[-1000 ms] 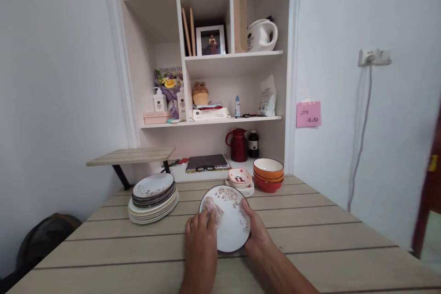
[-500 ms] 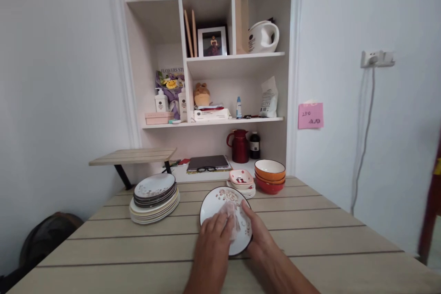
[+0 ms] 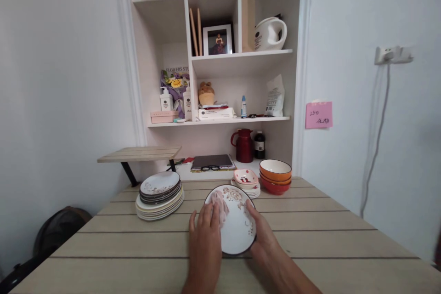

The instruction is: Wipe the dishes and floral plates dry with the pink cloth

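A white plate with a dark rim and brown flower pattern (image 3: 239, 234) is held tilted above the table, facing me. My right hand (image 3: 263, 234) grips its right edge, with the thumb on the face and the other fingers hidden behind. Against the plate's left side, my left hand (image 3: 206, 234) presses a crumpled pale pink cloth (image 3: 220, 206) under its fingers. Beyond the plate stand small white dishes, topped by a pink-rimmed square bowl (image 3: 245, 177).
Stacked plates (image 3: 160, 195) stand on the left of the wooden table (image 3: 138, 248), beside a raised wooden stand (image 3: 139, 154). Orange and red bowls (image 3: 275, 177) are stacked at the back right. Behind, a shelf holds a red jug (image 3: 244, 145), a dark bottle (image 3: 259, 145) and a laptop (image 3: 212, 162).
My left hand has slid the cloth from the middle of the plate to its left edge. My right hand keeps its hold. The whole view has shifted slightly.
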Tool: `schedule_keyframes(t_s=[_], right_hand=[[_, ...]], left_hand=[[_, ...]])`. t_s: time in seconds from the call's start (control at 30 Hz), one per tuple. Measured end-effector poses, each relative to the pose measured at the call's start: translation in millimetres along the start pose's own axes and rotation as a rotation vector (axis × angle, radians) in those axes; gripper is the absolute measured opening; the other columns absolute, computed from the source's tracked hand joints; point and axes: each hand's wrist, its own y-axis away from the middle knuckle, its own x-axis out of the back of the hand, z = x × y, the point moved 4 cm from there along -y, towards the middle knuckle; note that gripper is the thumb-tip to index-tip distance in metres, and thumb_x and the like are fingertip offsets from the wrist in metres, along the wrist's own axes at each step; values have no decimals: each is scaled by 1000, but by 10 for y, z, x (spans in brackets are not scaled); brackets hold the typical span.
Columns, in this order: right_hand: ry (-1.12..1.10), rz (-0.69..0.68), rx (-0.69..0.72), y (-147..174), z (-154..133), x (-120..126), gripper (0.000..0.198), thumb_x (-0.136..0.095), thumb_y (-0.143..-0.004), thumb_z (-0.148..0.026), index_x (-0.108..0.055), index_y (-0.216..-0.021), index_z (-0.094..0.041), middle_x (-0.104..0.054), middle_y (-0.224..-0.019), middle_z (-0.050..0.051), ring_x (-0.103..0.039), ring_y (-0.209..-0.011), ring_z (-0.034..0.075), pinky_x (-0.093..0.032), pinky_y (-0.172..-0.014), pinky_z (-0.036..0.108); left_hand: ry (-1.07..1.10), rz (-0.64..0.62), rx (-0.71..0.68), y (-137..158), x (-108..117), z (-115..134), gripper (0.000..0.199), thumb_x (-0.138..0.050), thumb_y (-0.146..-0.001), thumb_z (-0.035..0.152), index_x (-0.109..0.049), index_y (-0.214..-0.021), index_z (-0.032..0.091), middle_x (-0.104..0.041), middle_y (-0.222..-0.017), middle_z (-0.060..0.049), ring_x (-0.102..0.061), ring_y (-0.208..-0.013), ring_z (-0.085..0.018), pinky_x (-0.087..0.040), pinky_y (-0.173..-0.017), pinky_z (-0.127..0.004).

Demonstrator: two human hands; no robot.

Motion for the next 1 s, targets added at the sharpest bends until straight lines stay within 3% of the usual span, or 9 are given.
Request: schedule_keyframes(t_s=[0.13,0.43,0.53,0.67,0.83,1.0], right_hand=[[-4,-2,29,-19,-56,39,55,-64,-79,-45,-62,-122,-11,-78,-93,15,-71,-95,31,-48,-94,48],[29,-41,34,-23,-70,24,54,-65,-77,-46,-64,-119,-11,-78,-93,15,-70,-97,32,-49,-91,48],[18,-37,33,-27,-68,31,49,-64,-79,-45,-66,-113,-11,-78,-89,14,-71,-95,31,-49,-92,47],[6,-26,9,-50,-67,67,43,-64,-79,-45,-69,-103,-10,-78,-87,14,-71,-93,30,-49,-93,45],[-7,-16,18,-52,-101,80,37,-63,-80,-43,-69,-92,-9,-77,-78,13,-72,-89,28,-50,-91,41],[43,-6,-22,-7,-111,57,43,-63,-79,-49,-69,-95,-9,-77,-76,13,-72,-89,29,-52,-89,42]], left_hand=[[42,5,-55,37,-54,50,55,-55,-83,6,-51,-134,22,-58,-133,-8,-53,-120,-24,-43,-100,-43],[110,24,-84,35,-25,77,64,-50,-82,4,-44,-140,29,-57,-133,-7,-54,-120,-24,-46,-97,-42],[131,40,-176,55,-54,93,63,-42,-83,0,-42,-141,26,-59,-133,-7,-54,-120,-22,-47,-96,-39],[189,-30,-345,98,-52,200,64,-40,-84,0,-40,-143,25,-53,-141,-5,-50,-127,-21,-46,-101,-38],[234,-84,-380,125,2,288,57,-51,-86,11,-45,-139,32,-47,-146,-5,-47,-131,-25,-46,-101,-43],[328,-119,-529,129,17,314,50,-46,-90,13,-48,-137,31,-53,-140,1,-47,-131,-16,-43,-105,-36]])
